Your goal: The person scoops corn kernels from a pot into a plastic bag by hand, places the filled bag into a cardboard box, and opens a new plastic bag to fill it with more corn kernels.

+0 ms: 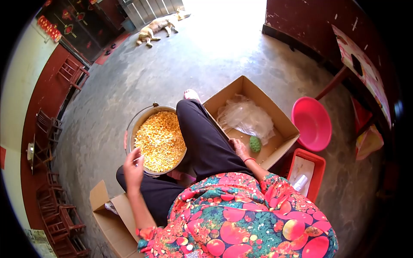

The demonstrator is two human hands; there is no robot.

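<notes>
Left fingers [135, 153] bent by pale bit [138, 160]; can't tell if gripping. Right fingers [235, 142] at box [277, 148] edge, grip unclear. Corn [158, 139] in bucket [143, 116], one o'clock from left fingers. Best: work low over bucket, so bits fall inside.

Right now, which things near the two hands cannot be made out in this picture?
All in the head view:
Left hand: the white patch there is too small to identify.
Bucket: its bottom is hidden under corn kernels.
Lower-left cardboard box: a flap hides part of its inside.
Right hand: its own back hides the palm.
</notes>
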